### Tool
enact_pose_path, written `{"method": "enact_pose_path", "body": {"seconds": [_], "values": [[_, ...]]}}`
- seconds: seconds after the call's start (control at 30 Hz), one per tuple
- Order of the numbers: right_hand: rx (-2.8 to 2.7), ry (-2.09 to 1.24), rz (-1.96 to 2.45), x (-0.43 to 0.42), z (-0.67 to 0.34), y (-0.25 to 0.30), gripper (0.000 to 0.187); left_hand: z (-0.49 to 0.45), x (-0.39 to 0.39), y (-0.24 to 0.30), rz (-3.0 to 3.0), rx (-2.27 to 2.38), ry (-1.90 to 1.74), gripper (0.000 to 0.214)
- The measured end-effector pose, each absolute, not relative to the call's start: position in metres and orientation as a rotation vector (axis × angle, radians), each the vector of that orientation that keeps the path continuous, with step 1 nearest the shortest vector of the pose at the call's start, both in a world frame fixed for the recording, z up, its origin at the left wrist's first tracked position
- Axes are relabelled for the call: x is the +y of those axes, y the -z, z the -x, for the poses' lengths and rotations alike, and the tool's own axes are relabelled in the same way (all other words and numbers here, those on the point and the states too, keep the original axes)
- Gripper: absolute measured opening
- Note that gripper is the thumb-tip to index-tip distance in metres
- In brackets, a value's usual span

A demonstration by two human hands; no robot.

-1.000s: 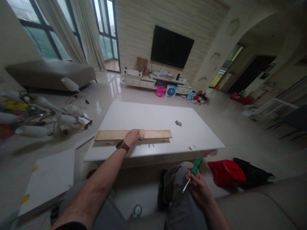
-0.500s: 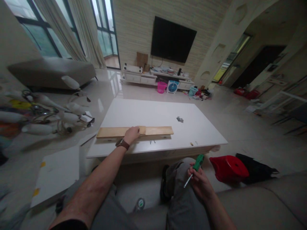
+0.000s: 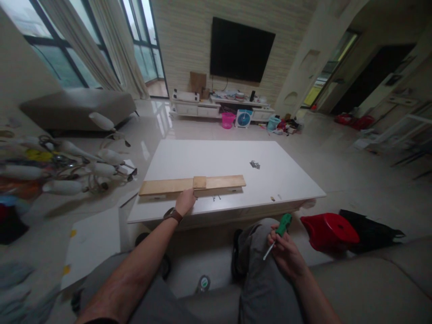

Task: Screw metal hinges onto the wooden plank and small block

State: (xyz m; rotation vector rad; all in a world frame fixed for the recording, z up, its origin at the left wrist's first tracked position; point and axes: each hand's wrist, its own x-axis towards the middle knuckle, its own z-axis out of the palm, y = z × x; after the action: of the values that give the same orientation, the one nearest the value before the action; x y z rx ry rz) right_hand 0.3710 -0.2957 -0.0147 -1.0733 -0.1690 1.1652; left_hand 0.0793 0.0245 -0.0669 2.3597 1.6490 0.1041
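Head view: left hand [image 3: 186, 201] at the near edge of the plank [image 3: 162, 185], fingers curled against it, grip or touch not to be told; right hand [image 3: 285, 254] closed on a screwdriver [image 3: 281, 225], low over the knee [image 3: 253, 243]. Plank beyond the left hand, along the front edge of the bench [image 3: 216, 155], a block [image 3: 199, 182] on top. Open bench beyond and right of the left hand, up to the screws [image 3: 254, 164]. Too small to make out: bits [image 3: 216, 197] right of the left hand.
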Motion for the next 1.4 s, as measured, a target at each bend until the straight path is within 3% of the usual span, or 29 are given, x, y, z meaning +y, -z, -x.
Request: {"method": "enact_pose_path", "body": {"seconds": [0.3,0.83,1.2,1.4], "values": [[-0.174,-1.189,1.043,-0.292,-0.367,0.022,0.058,-0.111,0.005,0.091,-2.449,1.472,-0.143,0.026],[-0.188,-1.221,0.995,-0.285,-0.355,0.028,0.054,-0.135,0.001,0.112,-2.482,1.398,-0.191,0.021],[-0.368,-1.256,0.955,-0.272,-0.335,0.04,0.046,-0.093,-0.057,0.084,-2.592,1.039,-0.385,0.041],[-0.546,-1.291,0.885,-0.27,-0.334,0.05,0.044,-0.07,-0.09,0.094,-2.634,1.103,-0.093,0.056]]}}
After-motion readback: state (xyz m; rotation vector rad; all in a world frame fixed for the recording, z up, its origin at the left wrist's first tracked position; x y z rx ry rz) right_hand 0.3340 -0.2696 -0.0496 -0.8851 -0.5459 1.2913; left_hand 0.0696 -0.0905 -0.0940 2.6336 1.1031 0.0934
